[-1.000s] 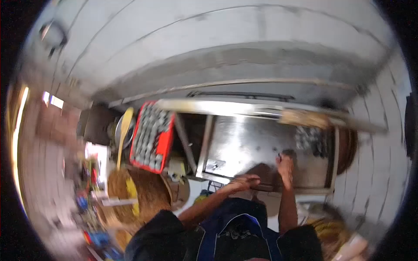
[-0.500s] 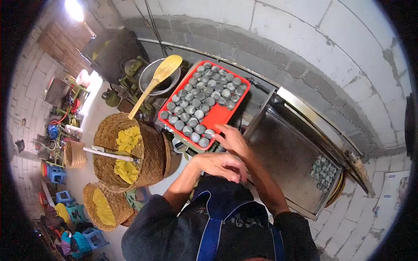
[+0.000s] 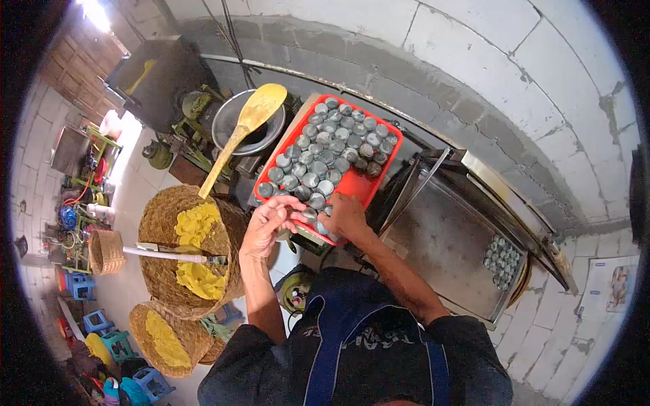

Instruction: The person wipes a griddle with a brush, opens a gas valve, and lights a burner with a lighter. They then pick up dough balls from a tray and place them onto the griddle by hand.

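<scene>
A red tray [image 3: 359,189] holds many grey-green round dough pieces [image 3: 325,155], with bare red showing in its near right part. At the tray's near left edge is my left hand [image 3: 267,223], palm partly up and fingers apart, its fingertips close to the dough pieces. My right hand [image 3: 345,218] is over the tray's near end, back of the hand up. Its fingers bend down among the nearest dough pieces; their tips are partly hidden, and I cannot make out what they hold.
A large wooden spoon [image 3: 254,118] lies across a metal bowl [image 3: 267,135] left of the tray. Woven baskets [image 3: 159,230] with yellow dough stand at left. On the right, a metal pan [image 3: 440,237] holds small grey-green pieces [image 3: 502,262] at its far end.
My left hand has moved from in front of the apron forward to the tray's near left edge, its fingers extending. My right hand has shifted slightly, its fingers now bent down over the dough pieces.
</scene>
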`<state>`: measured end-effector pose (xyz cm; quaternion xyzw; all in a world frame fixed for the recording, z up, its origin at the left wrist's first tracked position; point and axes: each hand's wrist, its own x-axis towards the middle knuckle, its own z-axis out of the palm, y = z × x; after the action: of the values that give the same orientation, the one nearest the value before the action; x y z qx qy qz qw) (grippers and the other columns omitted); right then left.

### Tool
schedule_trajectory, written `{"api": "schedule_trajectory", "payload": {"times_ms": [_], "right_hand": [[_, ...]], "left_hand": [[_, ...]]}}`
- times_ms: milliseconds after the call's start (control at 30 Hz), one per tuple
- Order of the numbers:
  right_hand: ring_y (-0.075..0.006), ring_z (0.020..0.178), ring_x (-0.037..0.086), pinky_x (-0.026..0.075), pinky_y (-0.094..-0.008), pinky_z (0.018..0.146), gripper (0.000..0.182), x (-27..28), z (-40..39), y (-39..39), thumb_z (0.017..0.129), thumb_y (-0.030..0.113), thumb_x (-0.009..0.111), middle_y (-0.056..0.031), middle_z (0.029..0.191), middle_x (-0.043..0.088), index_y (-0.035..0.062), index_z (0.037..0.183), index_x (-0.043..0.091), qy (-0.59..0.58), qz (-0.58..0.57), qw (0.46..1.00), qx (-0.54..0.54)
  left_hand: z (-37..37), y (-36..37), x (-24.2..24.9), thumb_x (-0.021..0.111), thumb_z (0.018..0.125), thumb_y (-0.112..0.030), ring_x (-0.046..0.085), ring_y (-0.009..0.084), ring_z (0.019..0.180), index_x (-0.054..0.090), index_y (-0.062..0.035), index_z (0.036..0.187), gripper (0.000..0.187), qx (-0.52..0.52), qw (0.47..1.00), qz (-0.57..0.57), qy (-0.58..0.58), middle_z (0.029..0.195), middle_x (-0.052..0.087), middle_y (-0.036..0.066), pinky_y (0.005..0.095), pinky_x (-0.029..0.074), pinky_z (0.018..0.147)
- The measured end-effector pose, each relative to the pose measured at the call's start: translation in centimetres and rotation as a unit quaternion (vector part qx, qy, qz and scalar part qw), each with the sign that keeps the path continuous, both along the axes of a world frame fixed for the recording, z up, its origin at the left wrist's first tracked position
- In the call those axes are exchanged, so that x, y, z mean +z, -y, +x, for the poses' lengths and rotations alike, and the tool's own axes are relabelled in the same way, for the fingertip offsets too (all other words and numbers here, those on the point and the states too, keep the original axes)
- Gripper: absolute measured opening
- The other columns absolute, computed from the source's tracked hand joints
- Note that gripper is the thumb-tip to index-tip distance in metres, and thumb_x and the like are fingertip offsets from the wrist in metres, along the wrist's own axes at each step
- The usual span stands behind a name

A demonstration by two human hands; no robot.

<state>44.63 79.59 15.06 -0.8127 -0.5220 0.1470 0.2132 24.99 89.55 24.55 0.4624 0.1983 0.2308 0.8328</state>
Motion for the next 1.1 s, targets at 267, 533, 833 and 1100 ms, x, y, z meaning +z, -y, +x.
{"api": "schedule_trajectory", "payload": {"times_ms": [267,533,833,1100], "right_hand": [[-0.0442,0.092,0.060,0.049,-0.0512,0.080,0.068,-0.8,-0.6,1.1,0.078,0.063,0.064,-0.0246,0.097,0.064,-0.0005,0.101,0.061,0.037,0.087,0.995,0.011],[-0.0420,0.089,0.064,0.049,-0.0499,0.077,0.063,5.6,0.0,-0.3,0.088,0.059,0.059,-0.0256,0.093,0.065,-0.0019,0.103,0.060,-0.151,0.034,0.986,-0.067],[-0.0397,0.101,0.059,0.047,-0.0512,0.081,0.046,6.2,-1.3,0.2,0.097,0.045,0.048,-0.0238,0.097,0.064,0.0012,0.099,0.063,-0.250,0.079,0.965,-0.010],[-0.0428,0.102,0.058,0.048,-0.0502,0.088,0.060,1.1,-3.1,1.3,0.088,0.053,0.059,-0.0277,0.111,0.060,-0.0040,0.105,0.063,-0.048,-0.085,0.995,0.003]], "left_hand": [[3.2,-0.3,-4.5,0.063,0.097,-0.023,0.069,0.0176,0.082,0.062,-0.0031,0.106,0.022,0.256,0.959,-0.099,-0.065,0.099,0.069,0.010,0.0263,0.056,0.064],[7.0,6.1,-9.1,0.054,0.100,-0.038,0.060,0.0136,0.101,0.056,-0.0072,0.118,0.036,0.319,0.942,-0.026,-0.106,0.113,0.065,0.003,0.0340,0.049,0.083],[4.2,4.1,-4.6,0.046,0.094,-0.055,0.062,0.0236,0.082,0.062,-0.0155,0.113,0.046,0.277,0.878,-0.382,0.074,0.098,0.068,0.008,0.0349,0.046,0.066],[-0.8,3.5,-7.2,0.051,0.095,-0.048,0.061,0.0262,0.087,0.062,-0.0056,0.120,0.050,0.245,0.877,-0.392,0.132,0.106,0.067,0.012,0.0355,0.051,0.070]]}}
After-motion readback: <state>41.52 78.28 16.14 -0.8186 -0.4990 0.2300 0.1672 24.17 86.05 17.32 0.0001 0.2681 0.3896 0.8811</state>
